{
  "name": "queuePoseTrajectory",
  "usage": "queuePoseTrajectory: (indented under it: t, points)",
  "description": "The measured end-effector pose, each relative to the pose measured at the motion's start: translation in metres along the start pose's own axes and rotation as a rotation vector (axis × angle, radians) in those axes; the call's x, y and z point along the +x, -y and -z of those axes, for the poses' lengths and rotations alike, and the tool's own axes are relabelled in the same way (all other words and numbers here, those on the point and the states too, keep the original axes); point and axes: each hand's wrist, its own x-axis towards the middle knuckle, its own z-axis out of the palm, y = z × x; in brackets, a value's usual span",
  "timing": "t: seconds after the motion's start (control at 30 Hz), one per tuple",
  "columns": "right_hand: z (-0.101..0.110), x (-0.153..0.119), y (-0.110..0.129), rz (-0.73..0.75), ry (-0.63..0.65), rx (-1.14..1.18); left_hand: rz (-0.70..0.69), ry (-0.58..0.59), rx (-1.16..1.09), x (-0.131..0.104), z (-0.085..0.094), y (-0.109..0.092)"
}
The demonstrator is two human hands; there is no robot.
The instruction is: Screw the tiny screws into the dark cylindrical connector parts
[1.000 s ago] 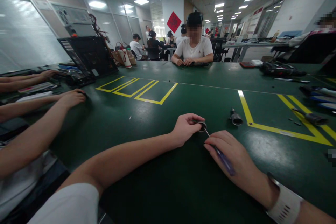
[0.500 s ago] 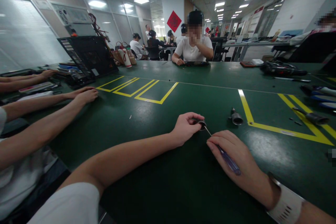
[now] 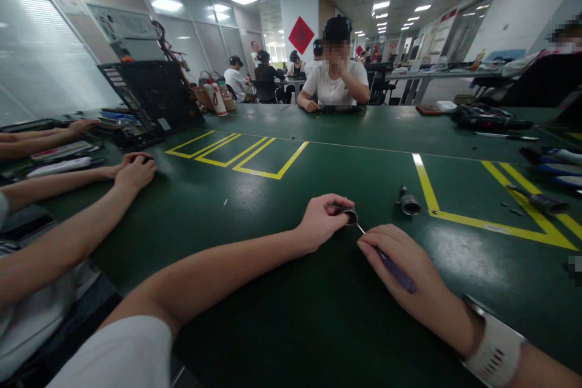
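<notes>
Near the middle of the green table (image 3: pixel 273 218), my left hand (image 3: pixel 322 222) grips a small round metal part (image 3: pixel 350 216) whose hollow end faces my right side. My right hand (image 3: pixel 402 260) is closed around a screwdriver with a purple translucent handle (image 3: pixel 396 273). Its thin shaft points up and left to the rim of the metal part; whether the tip touches it is too small to tell. Beyond my right hand lies a similar metal cup-shaped part (image 3: pixel 410 204) with a short stem.
Another metal part (image 3: pixel 548 205) and tiny dark pieces lie at the right by yellow tape (image 3: pixel 495 225). Pliers with blue handles (image 3: pixel 561 170) are at the right edge. A co-worker's hands (image 3: pixel 136 171) rest at the left. A person (image 3: pixel 336 82) sits opposite.
The screwdriver's shaft has shifted slightly at the metal part, and my right hand has barely moved. At the left, the co-worker's hands have drawn back toward the left.
</notes>
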Motion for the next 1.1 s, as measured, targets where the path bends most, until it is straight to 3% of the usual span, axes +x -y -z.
queuePoseTrajectory:
  t: [0.53,0.97,1.1]
  points:
    - [0.009,0.006,0.0,-0.281,-0.004,0.257,0.054,-0.002,-0.077,-0.001,0.001,-0.009]
    - [0.01,0.004,-0.006,-0.426,-0.016,0.381,0.102,0.018,-0.179,0.0,0.0,-0.014]
    - [0.011,0.004,-0.005,-0.392,-0.008,0.378,0.108,-0.001,-0.166,-0.001,0.0,-0.015]
